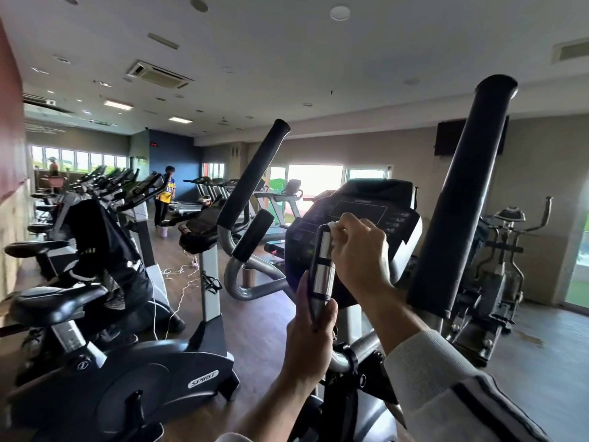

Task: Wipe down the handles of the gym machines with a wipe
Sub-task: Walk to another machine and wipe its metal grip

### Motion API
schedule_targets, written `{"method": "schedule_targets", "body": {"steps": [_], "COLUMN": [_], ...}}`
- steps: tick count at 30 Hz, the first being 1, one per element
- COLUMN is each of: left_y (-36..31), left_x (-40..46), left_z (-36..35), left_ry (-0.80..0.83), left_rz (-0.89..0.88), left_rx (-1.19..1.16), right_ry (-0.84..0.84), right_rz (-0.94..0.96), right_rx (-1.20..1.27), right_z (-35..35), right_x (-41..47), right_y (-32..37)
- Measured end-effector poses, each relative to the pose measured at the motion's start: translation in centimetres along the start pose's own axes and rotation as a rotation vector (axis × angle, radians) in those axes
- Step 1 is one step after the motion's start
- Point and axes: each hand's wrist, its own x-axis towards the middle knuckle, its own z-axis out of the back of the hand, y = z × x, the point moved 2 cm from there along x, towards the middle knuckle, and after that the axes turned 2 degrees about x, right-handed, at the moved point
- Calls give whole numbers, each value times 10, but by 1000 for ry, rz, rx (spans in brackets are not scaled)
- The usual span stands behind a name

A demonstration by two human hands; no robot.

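An upright grip handle (322, 269) with silver sensor plates and black bands rises in front of the elliptical's console (357, 212). My left hand (310, 330) is wrapped around its lower end. My right hand (358, 250) is closed near the top of the handle, pressing a small white wipe (333, 225) against it; most of the wipe is hidden by my fingers. Two long black foam-covered arm handles stand on either side: the left arm handle (251, 177) and the right arm handle (462, 199). A shorter black grip (253, 239) is to the left.
A Spirit exercise bike (127, 378) stands close at lower left, with a row of more bikes behind it. A person in a yellow shirt (166, 196) stands near the treadmills far back. Another elliptical (500, 266) is at right. White cables lie on the wooden floor (255, 320).
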Motion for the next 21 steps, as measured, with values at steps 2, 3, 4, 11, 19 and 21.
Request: {"method": "schedule_targets", "body": {"steps": [2,3,4,11,19,21], "left_y": [1,2,2,1,-4,-4], "left_x": [0,0,1,0,-1,-1], "left_z": [0,-1,-1,0,1,2], "left_ry": [-9,-15,-19,-25,0,2], "left_rz": [3,7,7,18,46,59], "left_rx": [-3,-4,-1,34,9,15], "right_ry": [1,5,9,132,183,196], "right_rz": [34,55,78,127,103,124], "right_rx": [-25,-31,-37,9,-107,-115], "right_z": [2,4,6,14,10,12], "right_x": [-1,-5,-13,-51,4,-8], "right_y": [1,2,2,7,15,16]}}
